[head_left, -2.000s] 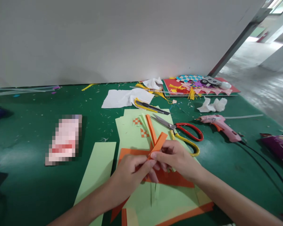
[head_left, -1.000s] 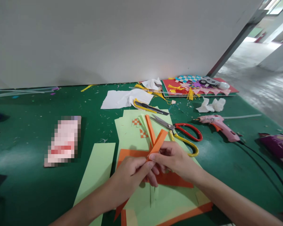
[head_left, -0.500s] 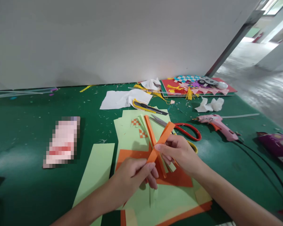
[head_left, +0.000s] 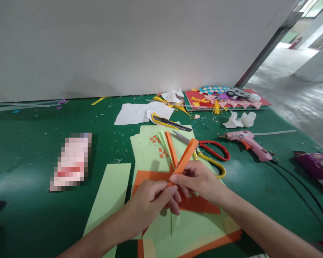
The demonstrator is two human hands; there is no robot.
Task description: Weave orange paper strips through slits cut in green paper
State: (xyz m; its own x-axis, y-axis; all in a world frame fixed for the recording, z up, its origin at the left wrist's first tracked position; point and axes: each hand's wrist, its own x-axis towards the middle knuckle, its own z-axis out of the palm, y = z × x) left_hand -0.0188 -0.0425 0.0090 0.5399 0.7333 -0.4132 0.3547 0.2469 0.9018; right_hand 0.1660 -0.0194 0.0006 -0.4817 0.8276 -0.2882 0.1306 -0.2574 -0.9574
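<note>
Fwd R hand [head_left: 201, 179]: scissors [head_left: 202, 144] block | R: gap to glue gun [head_left: 251, 142] | L: gap past grn strip [head_left: 109, 199]

The strip [head_left: 187, 154] is orange, the scraps [head_left: 163, 153] checked orange and white. The glue gun [head_left: 252, 141] at three o'clock is pink

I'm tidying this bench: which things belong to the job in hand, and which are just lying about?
Likely in the job:
narrow orange paper strip, held by the left hand and right hand;
slim pale-green paper strips just beyond.

Apparently just lying about:
metal scissors with red-and-yellow handles;
pink plastic glue gun;
crumpled white paper behind it.
</note>
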